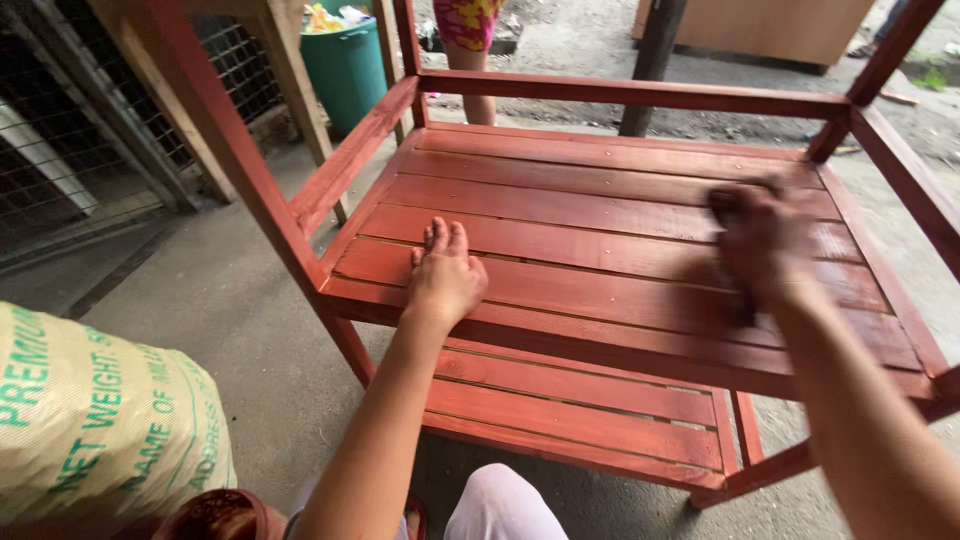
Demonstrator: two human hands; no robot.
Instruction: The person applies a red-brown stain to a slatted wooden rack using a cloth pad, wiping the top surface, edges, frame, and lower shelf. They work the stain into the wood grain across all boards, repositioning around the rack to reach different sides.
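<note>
Your left hand point(444, 278) lies flat, fingers together, on the red slatted rack point(620, 250) before you, your blurred right hand point(765, 240) gripping something unclear; it looks stiff, heavy, best held by its rails.

Left arm: bare, reaching forward from lower centre, elbow nearly straight.
Left hand point(445, 275): palm down, flat, fingers point(446, 238) close together and pointing away from the body.
Right arm: bare, coming in from the lower right corner, forearm angled up and leftward.
Right hand point(765, 240): blurred, back upward, fingers curled down; grip beneath the fingers cannot be made out.
Knee: pale, low between the arms.
</note>
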